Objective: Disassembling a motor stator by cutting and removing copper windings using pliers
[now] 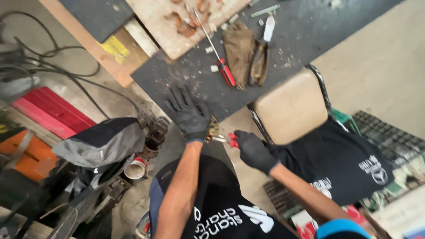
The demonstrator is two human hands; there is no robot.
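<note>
My left hand [188, 114], in a black glove, has its fingers spread over a round, brass-coloured metal part [213, 128] and holds it against my lap. My right hand [252, 149], also gloved in black, grips a red-handled tool [232, 139] whose metal tip [219, 139] touches that part. Above my hands, on the dark work mat [301, 31], lie a red-handled screwdriver [220, 56], a brown rag [239, 48] and a pair of pliers [261, 55].
A tan stool seat [292, 106] stands right of my hands. A wooden board [177, 22] with copper scraps lies at the top. Red panels [48, 110], cables and a grey-covered machine [102, 141] crowd the left. A dark keyboard [389, 137] lies at the right.
</note>
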